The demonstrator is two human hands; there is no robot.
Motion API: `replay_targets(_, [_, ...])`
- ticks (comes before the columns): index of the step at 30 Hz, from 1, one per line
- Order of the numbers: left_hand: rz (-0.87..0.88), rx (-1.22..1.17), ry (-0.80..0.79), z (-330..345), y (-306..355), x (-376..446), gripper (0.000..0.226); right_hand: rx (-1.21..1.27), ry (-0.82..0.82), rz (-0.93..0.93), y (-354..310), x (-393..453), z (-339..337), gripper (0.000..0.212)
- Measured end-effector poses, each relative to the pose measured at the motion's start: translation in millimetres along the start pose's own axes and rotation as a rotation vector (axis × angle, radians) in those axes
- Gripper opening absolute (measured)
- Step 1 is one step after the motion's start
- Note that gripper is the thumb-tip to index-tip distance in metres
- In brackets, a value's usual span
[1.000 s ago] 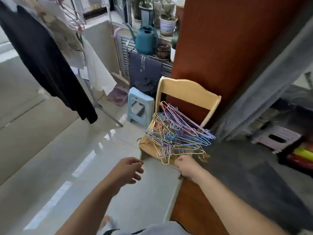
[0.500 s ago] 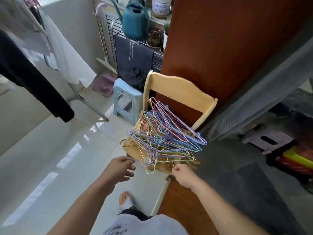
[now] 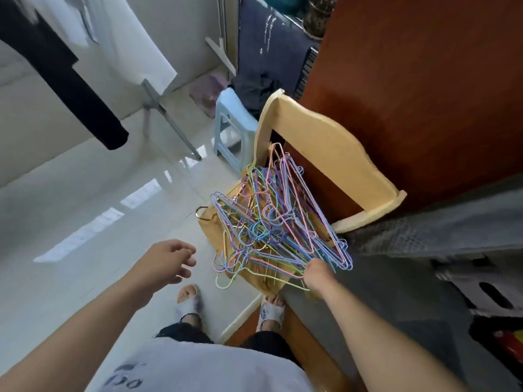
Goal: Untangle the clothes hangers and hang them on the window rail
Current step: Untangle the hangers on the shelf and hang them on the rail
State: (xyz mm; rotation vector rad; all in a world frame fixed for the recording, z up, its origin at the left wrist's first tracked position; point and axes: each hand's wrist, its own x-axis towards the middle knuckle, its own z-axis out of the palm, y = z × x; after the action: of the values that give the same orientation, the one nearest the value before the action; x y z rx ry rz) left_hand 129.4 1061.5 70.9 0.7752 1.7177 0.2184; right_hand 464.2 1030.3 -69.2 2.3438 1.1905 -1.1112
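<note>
A tangled heap of thin wire clothes hangers (image 3: 271,222) in purple, blue, pink and green lies on the seat of a small pale wooden chair (image 3: 325,140). My right hand (image 3: 318,274) is at the heap's near right edge, its fingers curled among the wires there; the fingertips are hidden. My left hand (image 3: 165,263) hovers above the floor to the left of the chair, fingers loosely spread, holding nothing. No window rail shows in this view.
A light blue plastic stool (image 3: 232,120) stands behind the chair. A drying rack's metal leg (image 3: 167,120) and hanging black (image 3: 70,86) and white garments are at the left. A brown wooden panel (image 3: 424,80) rises behind the chair; grey fabric (image 3: 438,230) lies right.
My view has tilted down and come closer to the chair. My right hand has moved up into the edge of the hanger heap; my left hand has drawn nearer to it.
</note>
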Motion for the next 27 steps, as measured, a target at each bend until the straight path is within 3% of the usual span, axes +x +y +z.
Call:
replay_targets(5, [-0.103, -0.152, 0.11, 38, 0, -17, 0.021, -0.065, 0.09, -0.101, -22, 63, -22, 0.063])
replay_targets(8, [-0.183, -0.235, 0.153, 64, -13, -24, 0.021, -0.128, 0.058, -0.101, -35, 101, -21, 0.09])
replay_targets(10, [-0.211, -0.259, 0.166, 74, -24, -31, 0.022, -0.153, 0.038, -0.082, -40, 116, -20, 0.097])
replay_targets(12, [-0.258, -0.267, 0.182, 84, -34, -35, 0.022, -0.203, 0.019, -0.051, -40, 128, -17, 0.092])
replay_targets(15, [-0.281, -0.254, 0.18, 92, -42, -40, 0.022, -0.244, 0.04, -0.018, -40, 130, -21, 0.066])
replay_targets(22, [-0.208, -0.256, 0.157, 92, -34, -48, 0.022, -0.173, 0.057, -0.065, -33, 97, -57, 0.055])
replay_targets(24, [-0.193, -0.252, 0.13, 95, -31, -52, 0.022, -0.087, -0.013, -0.055, -21, 77, -62, 0.058])
replay_targets(27, [-0.193, -0.272, 0.077, 104, -26, -56, 0.022, 0.237, -0.299, -0.025, 1, 42, -66, 0.063])
